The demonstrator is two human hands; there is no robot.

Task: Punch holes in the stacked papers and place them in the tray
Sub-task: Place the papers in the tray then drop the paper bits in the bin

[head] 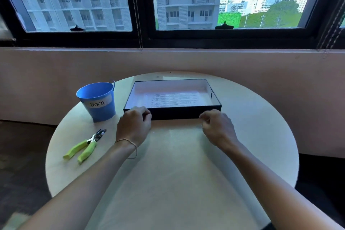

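Head view, single frame. Items on a round pale wooden table (177,164):

1. Shallow rectangular black tray with a white lining (173,113), at the table's far side, one long wall toward the person.
2. Stack of white printed papers (173,99), lying flat inside the tray, text side up. Small dark dots along its left margin look like punched holes. Handling, as judged: light, limp, and slick sheet on sheet. It is likely to fan or sag if lifted by one corner and its edges crease easily. Best taken at both short edges, thumbs on top and fingers beneath, and kept level.
3. Metal hand-held hole punch with lime-green handles (86,145), lying apart on the table to the left, untouched.
4. Blue metal pail labelled "Trash" (99,106), just beside the tray's near left corner.
5. Left hand (134,127), fingers curled at the tray's near left corner. The fingertips are hidden, so I cannot tell whether they grasp the rim.
6. Right hand (216,127), loosely curled and holding nothing, just short of the tray's near wall.

Status, as judged: papers placed, and the task looks nearly complete.
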